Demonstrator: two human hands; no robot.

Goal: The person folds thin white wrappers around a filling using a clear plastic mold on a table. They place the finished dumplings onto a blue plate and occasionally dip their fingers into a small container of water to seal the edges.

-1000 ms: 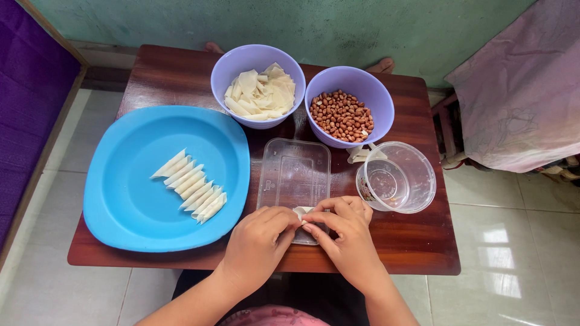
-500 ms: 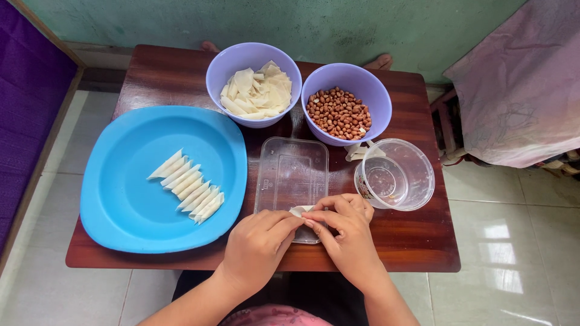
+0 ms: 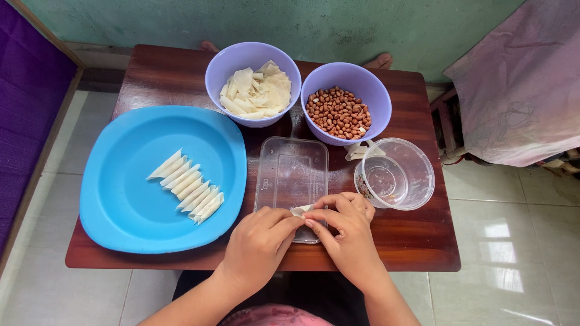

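Pale dough wrapper [image 3: 300, 209], head view: a small off-white strip, mostly hidden by fingers, its visible end pointing up and to the left, long axis running roughly left to right between the two hands; it lies over the near end of a clear plastic lid [image 3: 292, 175]. Left hand [image 3: 258, 243]: fingertips closed on the wrapper's left part. Right hand [image 3: 345, 226]: thumb and forefinger pinched on the wrapper's right part, remaining fingers curled above it. Lid: rectangular, flat on a dark brown wooden table [image 3: 423, 241], long axis running away from the person. Left of lid: blue plate [image 3: 121, 223], its near rim reaching the table's front edge, bearing a diagonal row of folded wrappers [image 3: 187, 186], each pale, narrow and pointed. Far side: purple bowl of flat wrapper sheets [image 3: 254, 90], touching a second purple bowl of peanuts [image 3: 339, 111]. Right of lid: clear round tub [image 3: 396, 174], just beside the right hand. Bare table shows along the front right corner and the right edge; tiled floor [image 3: 501, 253] lies beyond.
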